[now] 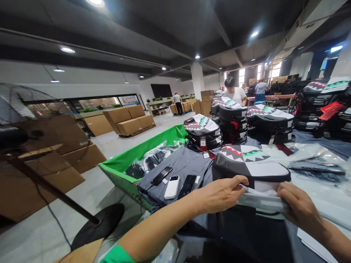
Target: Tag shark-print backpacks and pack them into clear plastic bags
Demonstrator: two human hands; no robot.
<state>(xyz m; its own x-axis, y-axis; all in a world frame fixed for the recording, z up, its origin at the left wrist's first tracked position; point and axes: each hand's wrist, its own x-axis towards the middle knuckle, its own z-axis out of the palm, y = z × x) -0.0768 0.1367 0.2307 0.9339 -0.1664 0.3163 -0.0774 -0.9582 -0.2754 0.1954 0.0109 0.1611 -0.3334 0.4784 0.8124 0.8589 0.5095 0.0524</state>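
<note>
A black and white backpack with a shark-mouth print lies on the table in front of me. Its lower end sits inside a clear plastic bag. My left hand pinches the bag's near edge, and my right hand grips the opposite edge, with the backpack between them. Just left of my left hand, a white power bank, a black phone and a dark remote-like device rest on a grey cloth.
A green-lined bin holding bagged items stands left of the cloth. Stacks of shark-print backpacks rise behind. A standing fan is at far left, and cardboard boxes sit on the floor. Several people work beyond.
</note>
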